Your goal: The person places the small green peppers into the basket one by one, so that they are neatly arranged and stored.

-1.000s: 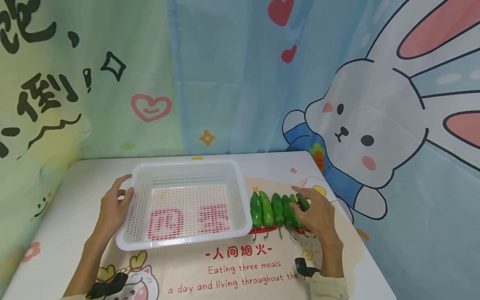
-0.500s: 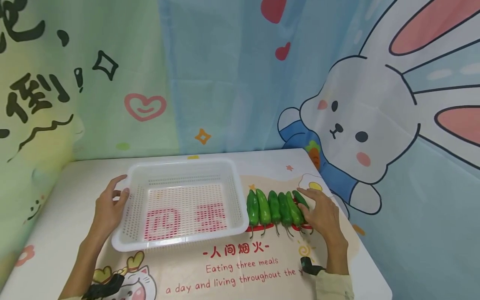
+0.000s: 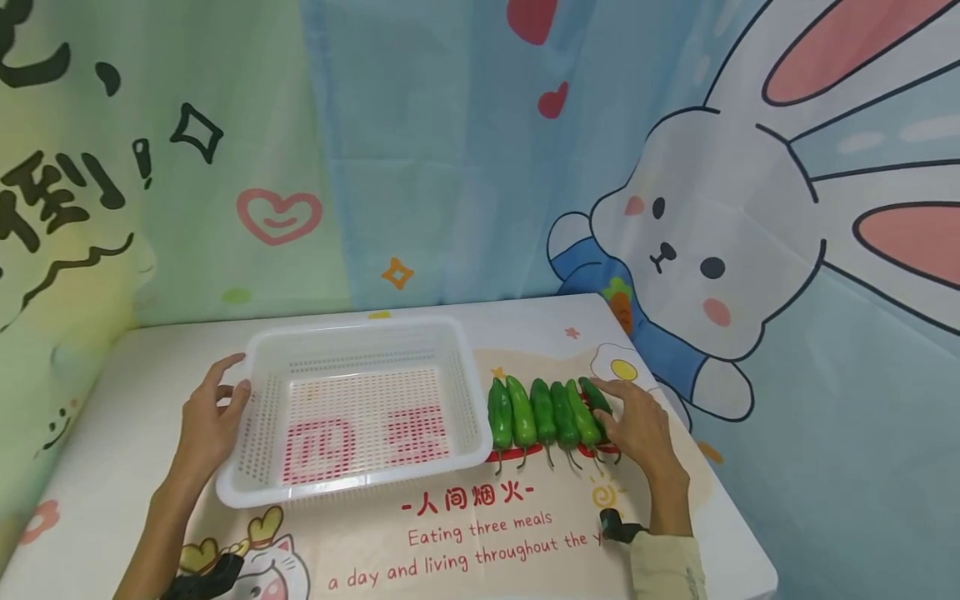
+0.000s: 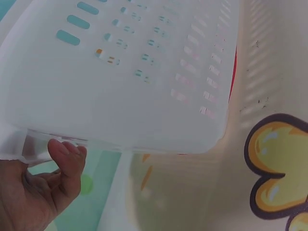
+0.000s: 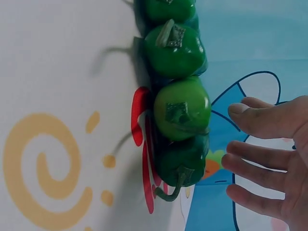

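Note:
A white perforated plastic basket (image 3: 360, 481) lies on the table. At its left rim is my left hand (image 3: 206, 423), thumb and index fingertips at the outer side; in the left wrist view the left hand (image 4: 45, 192) is loosely bent against the translucent rim. Right of the basket, several green peppers (image 3: 542, 411) stand side by side in a row, stems toward me. My right hand (image 3: 641, 425) is at the row's right end, thumb and index spread beside the last pepper (image 3: 596, 396). The right wrist view shows the right hand (image 5: 269, 159) with fingers extended, gripping nothing.
The white table (image 3: 172, 346) has a printed cover with red lettering (image 3: 468, 500) and a cartoon cat. A curtain (image 3: 442, 183) with a rabbit drawing hangs behind and to the right. The table's right edge runs close beyond my right hand.
My right hand has come down around the right end of the pepper row, and the last peppers have shifted slightly. The head view has turned a little right. My left hand stays at the basket rim.

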The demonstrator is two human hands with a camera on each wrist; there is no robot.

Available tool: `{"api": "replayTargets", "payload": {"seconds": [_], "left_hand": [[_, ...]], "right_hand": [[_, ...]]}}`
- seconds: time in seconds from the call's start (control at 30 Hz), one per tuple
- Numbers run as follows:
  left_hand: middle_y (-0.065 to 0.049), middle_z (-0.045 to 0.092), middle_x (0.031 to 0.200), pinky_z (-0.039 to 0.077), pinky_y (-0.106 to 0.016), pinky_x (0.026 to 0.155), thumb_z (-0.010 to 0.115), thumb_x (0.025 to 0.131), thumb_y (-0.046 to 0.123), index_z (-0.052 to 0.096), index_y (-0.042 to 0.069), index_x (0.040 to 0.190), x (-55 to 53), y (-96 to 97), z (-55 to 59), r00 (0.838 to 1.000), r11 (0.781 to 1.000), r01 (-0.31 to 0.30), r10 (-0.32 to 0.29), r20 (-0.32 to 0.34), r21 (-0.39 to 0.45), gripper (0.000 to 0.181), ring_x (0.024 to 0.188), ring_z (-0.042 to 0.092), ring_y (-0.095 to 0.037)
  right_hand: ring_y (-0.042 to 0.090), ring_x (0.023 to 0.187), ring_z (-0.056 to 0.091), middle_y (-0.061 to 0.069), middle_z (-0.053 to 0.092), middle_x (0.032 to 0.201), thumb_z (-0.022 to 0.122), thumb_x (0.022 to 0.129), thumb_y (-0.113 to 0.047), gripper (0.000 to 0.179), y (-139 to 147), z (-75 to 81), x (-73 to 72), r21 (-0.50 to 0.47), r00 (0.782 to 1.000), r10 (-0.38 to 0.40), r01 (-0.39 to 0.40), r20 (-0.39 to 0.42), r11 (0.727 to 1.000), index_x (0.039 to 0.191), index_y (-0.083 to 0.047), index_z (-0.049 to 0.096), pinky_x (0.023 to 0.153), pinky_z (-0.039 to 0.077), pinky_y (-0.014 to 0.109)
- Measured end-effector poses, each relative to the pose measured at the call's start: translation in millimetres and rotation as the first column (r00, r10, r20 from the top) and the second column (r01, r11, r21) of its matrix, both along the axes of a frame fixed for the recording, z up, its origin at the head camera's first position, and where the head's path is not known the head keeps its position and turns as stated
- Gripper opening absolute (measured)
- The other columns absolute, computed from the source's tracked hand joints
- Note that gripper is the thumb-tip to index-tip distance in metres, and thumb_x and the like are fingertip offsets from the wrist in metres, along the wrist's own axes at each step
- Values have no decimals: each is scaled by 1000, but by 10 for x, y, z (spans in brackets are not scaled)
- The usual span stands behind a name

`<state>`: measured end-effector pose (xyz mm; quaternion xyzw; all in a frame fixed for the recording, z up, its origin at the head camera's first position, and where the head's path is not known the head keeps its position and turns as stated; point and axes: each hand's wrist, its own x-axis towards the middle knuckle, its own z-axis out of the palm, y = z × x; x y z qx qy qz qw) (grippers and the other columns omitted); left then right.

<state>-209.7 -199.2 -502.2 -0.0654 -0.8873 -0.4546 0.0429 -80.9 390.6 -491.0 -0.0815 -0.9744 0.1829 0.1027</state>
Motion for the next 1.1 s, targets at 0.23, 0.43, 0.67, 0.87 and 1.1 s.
{"api": "replayTargets", "payload": {"seconds": [0.23, 0.43, 0.67, 0.87, 1.1], "left_hand": [[-44, 67, 120, 53, -14, 58, 46, 117, 17, 35, 2, 167, 8, -14, 1, 1000, 1000, 3, -3, 3, 1, 53, 86, 78, -50], [-45, 67, 120, 53, -15, 58, 46, 117, 16, 36, 1, 166, 1, -14, -8, 1000, 1000, 7, -7, -1, 5, 53, 85, 78, -50], [-44, 67, 121, 54, -16, 59, 45, 117, 18, 36, 3, 167, 15, -8, 3, 1000, 1000, 4, -4, -3, 0, 53, 85, 78, -48], [-44, 66, 123, 54, -15, 60, 45, 118, 19, 36, 3, 167, 23, -3, 8, 1000, 1000, 1, -1, 5, -8, 53, 89, 78, -52], [-45, 66, 121, 54, -15, 59, 46, 117, 18, 35, 3, 167, 23, -3, 18, 1000, 1000, 6, -6, 7, 1, 53, 86, 79, -51]], "right_hand": [[52, 143, 57, 28, 65, 150, 81, 96, -6, 54, 48, -59, 0, -15, 999, -9, 10, 53, 1000, 148, -12, 69, 116, 47, 73], [51, 138, 61, 26, 68, 147, 82, 94, -5, 53, 78, -119, -11, 1, 998, -1, 1, 66, 1000, 145, -13, 72, 108, 54, 71], [49, 137, 63, 23, 70, 145, 82, 94, -3, 53, 88, -132, -43, 1, 996, 9, -9, 87, 1000, 145, -14, 72, 100, 59, 67], [51, 141, 60, 24, 68, 148, 79, 97, -3, 52, 72, -117, -63, 1, 990, 10, -11, 142, 1000, 147, -13, 70, 110, 53, 70], [51, 135, 64, 27, 68, 147, 75, 98, -2, 48, 87, -121, -83, -3, 983, 37, -37, 179, 999, 146, -10, 71, 103, 58, 68]]}}
